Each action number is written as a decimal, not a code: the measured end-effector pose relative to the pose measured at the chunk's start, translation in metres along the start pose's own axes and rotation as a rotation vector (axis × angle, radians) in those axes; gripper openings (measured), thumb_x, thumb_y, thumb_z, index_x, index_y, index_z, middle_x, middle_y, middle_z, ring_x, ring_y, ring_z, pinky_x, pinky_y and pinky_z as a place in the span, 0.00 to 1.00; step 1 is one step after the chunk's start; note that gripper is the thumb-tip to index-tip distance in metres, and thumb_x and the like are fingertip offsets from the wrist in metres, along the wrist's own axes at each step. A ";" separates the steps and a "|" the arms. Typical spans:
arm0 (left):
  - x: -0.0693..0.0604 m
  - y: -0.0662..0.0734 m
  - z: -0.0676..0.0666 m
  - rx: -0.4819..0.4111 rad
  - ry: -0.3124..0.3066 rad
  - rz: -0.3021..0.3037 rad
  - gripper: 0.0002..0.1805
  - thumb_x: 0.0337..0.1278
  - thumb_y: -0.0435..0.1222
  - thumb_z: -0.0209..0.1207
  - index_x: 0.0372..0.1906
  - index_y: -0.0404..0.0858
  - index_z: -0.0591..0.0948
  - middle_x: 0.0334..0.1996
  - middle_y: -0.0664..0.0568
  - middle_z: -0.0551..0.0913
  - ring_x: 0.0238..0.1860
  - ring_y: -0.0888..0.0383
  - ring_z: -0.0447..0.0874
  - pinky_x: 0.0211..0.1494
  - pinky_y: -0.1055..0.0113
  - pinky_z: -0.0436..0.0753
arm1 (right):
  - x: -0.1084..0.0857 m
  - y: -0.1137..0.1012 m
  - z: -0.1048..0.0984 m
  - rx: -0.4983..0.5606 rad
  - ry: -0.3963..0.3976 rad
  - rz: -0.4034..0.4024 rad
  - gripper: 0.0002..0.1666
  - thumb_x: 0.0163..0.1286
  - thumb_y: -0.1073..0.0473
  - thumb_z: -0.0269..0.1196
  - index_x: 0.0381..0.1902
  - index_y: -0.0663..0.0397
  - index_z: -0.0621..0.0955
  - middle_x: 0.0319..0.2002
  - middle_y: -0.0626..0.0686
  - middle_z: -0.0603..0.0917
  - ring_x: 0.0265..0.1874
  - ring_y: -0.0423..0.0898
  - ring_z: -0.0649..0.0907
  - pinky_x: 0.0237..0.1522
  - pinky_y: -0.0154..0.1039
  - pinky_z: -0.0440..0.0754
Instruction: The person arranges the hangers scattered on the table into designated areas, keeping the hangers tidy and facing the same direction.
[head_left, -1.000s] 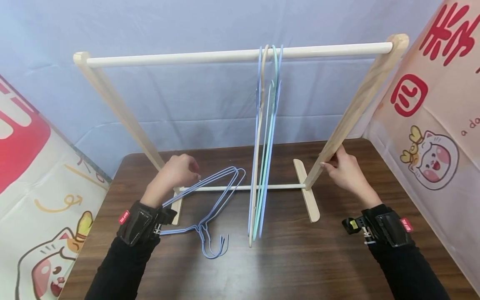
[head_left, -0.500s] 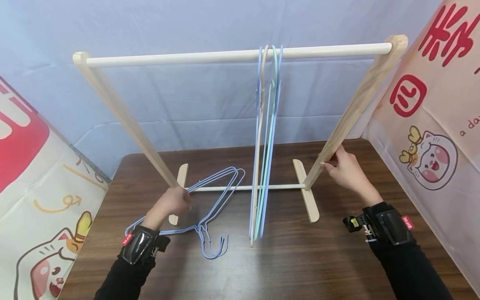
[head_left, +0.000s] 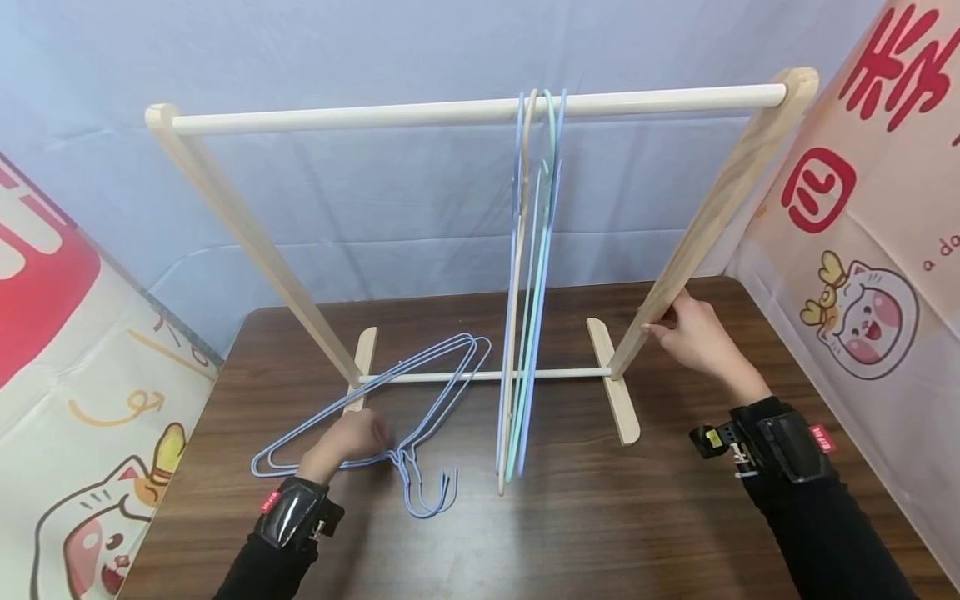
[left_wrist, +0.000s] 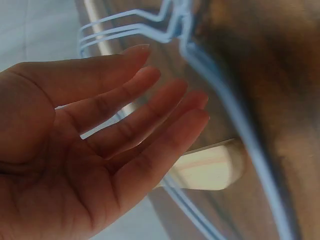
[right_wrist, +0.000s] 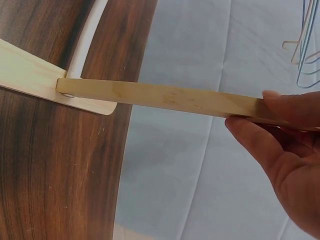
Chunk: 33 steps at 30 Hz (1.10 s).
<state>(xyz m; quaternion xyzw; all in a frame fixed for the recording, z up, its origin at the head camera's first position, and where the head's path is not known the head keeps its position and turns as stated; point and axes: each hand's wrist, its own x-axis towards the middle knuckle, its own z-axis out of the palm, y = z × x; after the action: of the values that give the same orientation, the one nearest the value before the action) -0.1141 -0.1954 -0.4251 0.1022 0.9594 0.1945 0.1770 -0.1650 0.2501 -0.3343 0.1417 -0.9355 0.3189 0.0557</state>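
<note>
My left hand (head_left: 347, 440) hovers over several blue wire clothes hangers (head_left: 405, 455) that lie in a stack on the table, hooks toward me. In the left wrist view, the fingers (left_wrist: 160, 140) of that hand are loosely extended with nothing held, beside the blue wire (left_wrist: 240, 115). At the other side, my right hand (head_left: 696, 335) grips the lower part of the right post (head_left: 720, 196) of a wooden clothes rack. The right wrist view has thumb and finger pinching this post (right_wrist: 165, 96). Several blue, beige and teal hangers (head_left: 533, 310) hang from the top rail (head_left: 337, 117), right of its middle.
The rack's left post (head_left: 247, 229) rises behind the hanger stack. A thin lower bar (head_left: 570, 374) joins the two wooden feet (head_left: 621, 408) on the dark wood table (head_left: 570, 533). A pale blue cloth backdrop (head_left: 420, 50) stands behind, with printed panels (head_left: 847, 317) at the sides.
My left hand has moved down and toward me, from near the rack's left post to above the stacked hangers. My right hand stays on the right post, and the hangers have not visibly moved.
</note>
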 end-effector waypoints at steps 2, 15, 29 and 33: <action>0.000 -0.002 0.006 -0.012 -0.002 -0.017 0.06 0.30 0.26 0.62 0.18 0.38 0.77 0.15 0.56 0.74 0.19 0.59 0.71 0.25 0.66 0.73 | 0.000 -0.001 -0.001 -0.001 -0.006 0.003 0.19 0.59 0.70 0.60 0.45 0.72 0.66 0.35 0.70 0.76 0.34 0.63 0.79 0.29 0.48 0.75; 0.001 -0.006 0.020 -0.009 0.042 -0.100 0.12 0.21 0.23 0.65 0.20 0.37 0.78 0.17 0.54 0.76 0.21 0.57 0.72 0.26 0.65 0.73 | 0.001 -0.002 -0.002 0.004 -0.012 0.003 0.18 0.59 0.71 0.59 0.45 0.73 0.66 0.34 0.70 0.76 0.33 0.63 0.79 0.28 0.48 0.75; 0.005 -0.007 0.030 0.047 0.069 -0.149 0.11 0.28 0.25 0.63 0.16 0.41 0.73 0.15 0.53 0.71 0.18 0.56 0.69 0.20 0.66 0.69 | 0.001 -0.002 -0.001 0.004 -0.008 0.005 0.18 0.58 0.71 0.59 0.45 0.72 0.66 0.34 0.69 0.76 0.33 0.62 0.79 0.29 0.47 0.75; 0.004 -0.007 0.030 0.069 0.084 -0.130 0.09 0.32 0.25 0.59 0.16 0.41 0.73 0.15 0.53 0.71 0.18 0.57 0.69 0.20 0.66 0.69 | 0.001 -0.002 -0.001 0.004 -0.008 0.006 0.18 0.58 0.71 0.59 0.45 0.72 0.66 0.34 0.69 0.76 0.33 0.62 0.79 0.28 0.47 0.74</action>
<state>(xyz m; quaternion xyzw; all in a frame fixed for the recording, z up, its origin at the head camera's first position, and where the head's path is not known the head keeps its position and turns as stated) -0.1073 -0.1903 -0.4545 0.0372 0.9767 0.1537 0.1453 -0.1654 0.2492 -0.3325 0.1401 -0.9355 0.3205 0.0505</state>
